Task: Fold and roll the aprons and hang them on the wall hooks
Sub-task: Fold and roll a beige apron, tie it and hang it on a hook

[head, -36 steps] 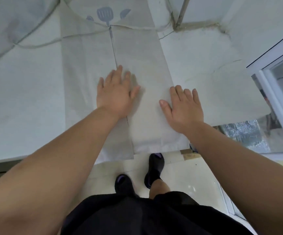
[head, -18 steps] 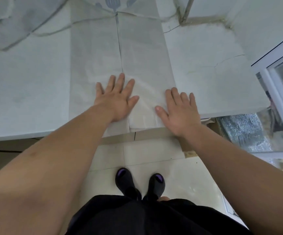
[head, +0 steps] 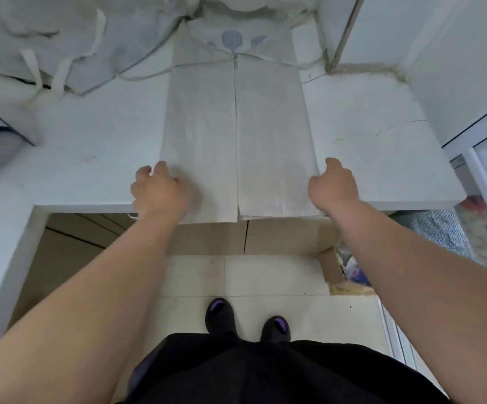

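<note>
Head view: a pale apron (head: 236, 135) lies flat on the white counter (head: 90, 135), stretching away from both hands toward the wall. Its two long sides are folded inward and meet at a centre seam (head: 235, 118) midway between the hands. Its hem (head: 277, 212) hangs just over the counter's near edge, between the wrists. At the far end, well beyond the fingertips, a blue utensil print (head: 232, 42) marks the bib.

The left hand (head: 160, 191) sits at the apron's left fold. Its fingers are curled and its thumb lies on top of the cloth, so it appears to pinch that edge. The right hand (head: 332, 185) is curled into a loose fist touching the right fold. Its fingertips are hidden under the hand, so I cannot tell whether it actually holds cloth.

Beyond and outward of the left hand, a crumpled heap of more aprons (head: 61, 39) with loose ties waits on the counter. No wall hooks are in view.

Judging by the layout, the lengthwise fold is finished and rolling is about to start. The next move probably calls for both hands to take the hem end evenly and turn it over. They should then roll it away from the body, keeping the seam straight so the roll does not skew.
</note>
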